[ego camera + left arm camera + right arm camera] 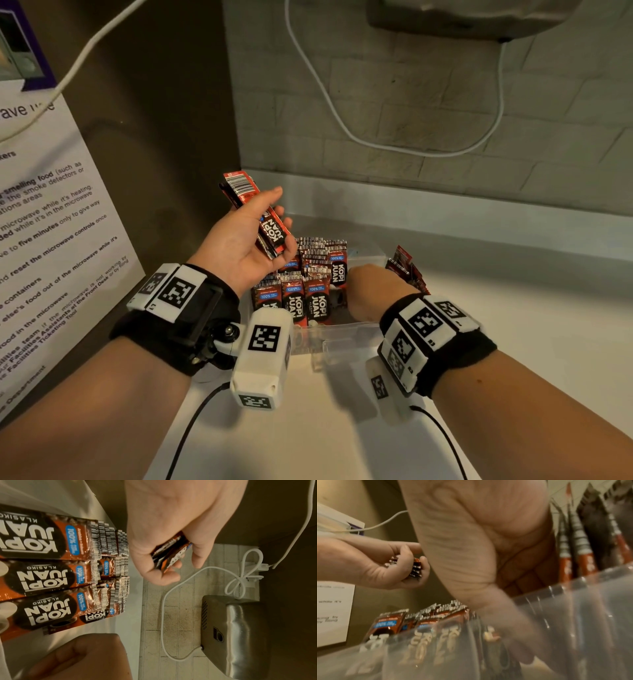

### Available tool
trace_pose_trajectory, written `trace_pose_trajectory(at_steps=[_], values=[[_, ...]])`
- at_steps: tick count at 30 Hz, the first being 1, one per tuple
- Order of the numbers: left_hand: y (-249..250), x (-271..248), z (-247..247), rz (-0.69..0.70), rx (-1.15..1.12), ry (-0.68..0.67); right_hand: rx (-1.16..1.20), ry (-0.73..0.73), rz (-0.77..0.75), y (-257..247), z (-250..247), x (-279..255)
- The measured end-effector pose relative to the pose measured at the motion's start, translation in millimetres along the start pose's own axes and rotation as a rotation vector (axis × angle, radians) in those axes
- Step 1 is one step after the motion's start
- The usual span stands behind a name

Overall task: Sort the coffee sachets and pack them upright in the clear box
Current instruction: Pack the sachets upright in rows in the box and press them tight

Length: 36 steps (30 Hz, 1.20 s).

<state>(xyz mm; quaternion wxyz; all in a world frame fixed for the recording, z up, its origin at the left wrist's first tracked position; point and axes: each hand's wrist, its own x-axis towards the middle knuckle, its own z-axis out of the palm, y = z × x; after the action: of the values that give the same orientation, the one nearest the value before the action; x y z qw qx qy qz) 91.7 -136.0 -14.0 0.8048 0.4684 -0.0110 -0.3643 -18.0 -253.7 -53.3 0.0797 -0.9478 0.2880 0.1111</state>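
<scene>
Red and black coffee sachets point(303, 298) stand upright in rows in the left part of the clear box point(342, 330) on the white counter; the left wrist view shows these packed sachets point(51, 566) close up. My left hand point(270, 226) hovers above the box's back left corner, palm up, gripping a small stack of sachets point(255, 209). My right hand point(371, 291) reaches into the right side of the box with fingers curled round a bundle of sachets point(407, 270) that pokes up beyond it. The right wrist view shows that bundle point(576, 540) behind the palm; the fingertips are hidden.
A tiled wall point(445, 102) rises behind the counter, with a looping white cable point(329, 102) and a metal wall unit point(479, 17) above. A printed notice point(51, 222) covers the brown panel to the left. Bare counter point(513, 325) lies right of the box.
</scene>
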Motion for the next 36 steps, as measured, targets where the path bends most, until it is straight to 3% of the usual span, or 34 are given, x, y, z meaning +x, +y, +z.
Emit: trace_pose_trajectory(at_steps=[11,27,31,34,36], values=[[-6.1,0.3,2.8,-0.019,0.017,-0.027,-0.213,-0.104,-0.081,0.5,-10.7,-11.4],[-13.5,3.1,4.0,-0.017,0.025,-0.140,-0.150,0.005,-0.127,7.5,-26.8,-16.6],[-16.8,1.4,4.0,-0.007,0.092,-0.214,0.095,0.263,-0.132,14.2,-32.1,-11.6],[-19.6,0.6,5.1,-0.016,0.187,-0.264,0.653,0.491,-0.180,11.8,-35.3,-8.5],[-22.2,-0.6,7.6,-0.015,0.244,-0.298,1.058,0.466,-0.197,4.4,-38.8,-10.9]])
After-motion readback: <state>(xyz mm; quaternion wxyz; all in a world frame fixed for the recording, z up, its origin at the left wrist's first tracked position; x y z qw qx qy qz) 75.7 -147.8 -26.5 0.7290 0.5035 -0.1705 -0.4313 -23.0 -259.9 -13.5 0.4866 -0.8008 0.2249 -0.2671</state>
